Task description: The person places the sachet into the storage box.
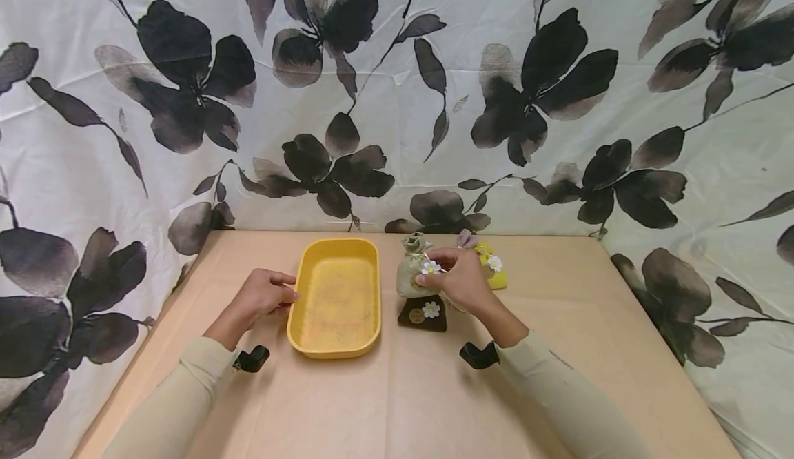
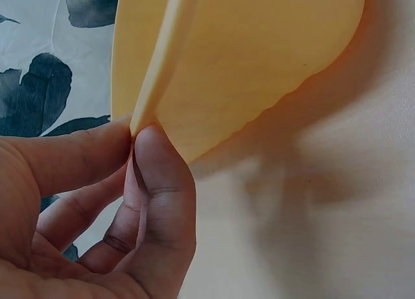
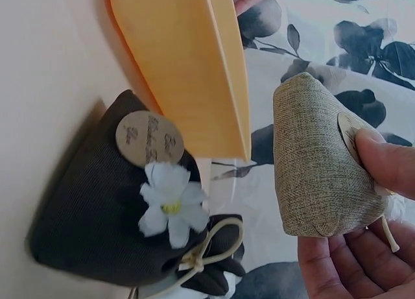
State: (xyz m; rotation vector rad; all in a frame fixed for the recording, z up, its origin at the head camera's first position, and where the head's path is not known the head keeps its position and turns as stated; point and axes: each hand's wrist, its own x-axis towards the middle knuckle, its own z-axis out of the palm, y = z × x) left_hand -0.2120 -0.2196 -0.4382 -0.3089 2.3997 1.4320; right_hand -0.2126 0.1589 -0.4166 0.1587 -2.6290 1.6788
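Two hands work: left hand fingers pinch the yellow tray rim, right hand fingers clamp the beige pouch.

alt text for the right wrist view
A right hand holds a beige burlap pouch above the table. A dark pouch with a white flower lies beside a yellow tray.
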